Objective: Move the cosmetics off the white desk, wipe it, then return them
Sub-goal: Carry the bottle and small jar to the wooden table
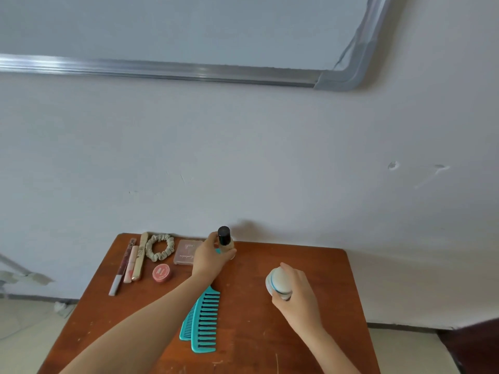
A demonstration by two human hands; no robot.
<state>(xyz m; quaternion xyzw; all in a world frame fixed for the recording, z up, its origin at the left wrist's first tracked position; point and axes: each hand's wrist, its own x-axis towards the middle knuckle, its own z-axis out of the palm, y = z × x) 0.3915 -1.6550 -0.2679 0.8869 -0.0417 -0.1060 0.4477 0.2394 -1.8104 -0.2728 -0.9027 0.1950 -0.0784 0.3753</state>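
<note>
Grip looks sure: left hand (209,257) wraps the black-capped bottle (224,240), right hand (298,296) clasps the white jar (278,282). Both are best kept upright.

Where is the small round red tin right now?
Head view: the red tin sits left on the brown table, just below the scrunchie and right of the slim tubes.

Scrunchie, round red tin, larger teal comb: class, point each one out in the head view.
Scrunchie (170,245): head view, right side of the fabric ring.
Round red tin (161,273): head view, centre of the lid.
Larger teal comb (199,323): head view, on the spine, midway along.
</note>
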